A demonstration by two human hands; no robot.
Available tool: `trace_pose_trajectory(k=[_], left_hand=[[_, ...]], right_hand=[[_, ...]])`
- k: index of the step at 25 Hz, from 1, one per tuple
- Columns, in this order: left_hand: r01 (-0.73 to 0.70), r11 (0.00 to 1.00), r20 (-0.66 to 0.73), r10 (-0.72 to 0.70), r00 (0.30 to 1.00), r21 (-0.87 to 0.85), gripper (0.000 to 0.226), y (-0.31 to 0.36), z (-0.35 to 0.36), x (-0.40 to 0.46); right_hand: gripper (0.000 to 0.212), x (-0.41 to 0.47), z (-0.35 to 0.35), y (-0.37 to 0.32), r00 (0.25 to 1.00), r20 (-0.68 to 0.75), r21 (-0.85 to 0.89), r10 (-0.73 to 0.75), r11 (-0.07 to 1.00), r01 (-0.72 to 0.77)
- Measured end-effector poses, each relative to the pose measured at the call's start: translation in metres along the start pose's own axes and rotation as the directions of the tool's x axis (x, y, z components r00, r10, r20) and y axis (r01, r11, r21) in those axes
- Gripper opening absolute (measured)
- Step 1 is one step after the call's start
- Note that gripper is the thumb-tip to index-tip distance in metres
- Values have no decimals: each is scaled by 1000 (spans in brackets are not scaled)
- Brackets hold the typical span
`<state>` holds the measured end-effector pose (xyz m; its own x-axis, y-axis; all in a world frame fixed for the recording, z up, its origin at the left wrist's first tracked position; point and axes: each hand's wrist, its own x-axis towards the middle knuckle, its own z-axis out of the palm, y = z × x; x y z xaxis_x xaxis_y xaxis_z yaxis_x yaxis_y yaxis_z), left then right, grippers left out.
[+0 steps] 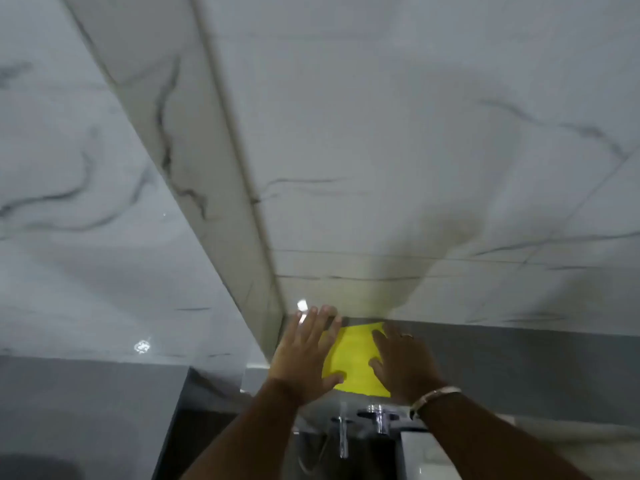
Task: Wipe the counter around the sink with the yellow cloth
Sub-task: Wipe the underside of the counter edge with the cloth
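Two hands, left hand and right hand, fingers spread, press (flat) the yellow cloth.

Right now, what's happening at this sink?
A person presses a yellow cloth flat on the grey counter behind the chrome tap, close to the marble-tiled wall. The left hand and the right hand both lie open-palmed on it, fingers spread, neither in a closed grip.

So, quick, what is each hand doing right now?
Left hand: open, fingers spread, palm flat on the yellow cloth's left edge.
Right hand: open, flat on the cloth's right side.
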<state>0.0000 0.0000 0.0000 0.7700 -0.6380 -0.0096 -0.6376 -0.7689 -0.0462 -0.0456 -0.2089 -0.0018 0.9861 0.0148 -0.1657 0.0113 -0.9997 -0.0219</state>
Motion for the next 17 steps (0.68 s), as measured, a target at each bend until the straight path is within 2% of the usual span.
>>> trace_pose_trajectory(k=[1, 3, 5, 9, 13, 17], left_hand=[[12, 1000, -12, -12, 1000, 17, 100, -1, 16, 6], [64, 998, 26, -64, 998, -10, 87, -6, 36, 16], [145, 984, 133, -132, 982, -99, 72, -13, 55, 31], [181, 966, 164, -151, 975, -186, 45, -22, 64, 46], [147, 973, 222, -106, 969, -178, 40, -23, 54, 51], [168, 921, 294, -61, 954, -352, 42, -26, 26, 35]], right_hand=[[54, 11, 14, -3, 996, 84, 19, 11, 1000, -13], [57, 28, 29, -8, 997, 74, 72, -11, 997, 6], [57, 48, 38, -13, 998, 60, 113, -27, 993, 20], [53, 68, 44, -14, 995, 98, 34, -32, 999, 29], [48, 69, 30, -11, 982, 177, -36, -68, 997, 75], [40, 49, 4, -1, 951, 278, -14, -135, 989, 145]])
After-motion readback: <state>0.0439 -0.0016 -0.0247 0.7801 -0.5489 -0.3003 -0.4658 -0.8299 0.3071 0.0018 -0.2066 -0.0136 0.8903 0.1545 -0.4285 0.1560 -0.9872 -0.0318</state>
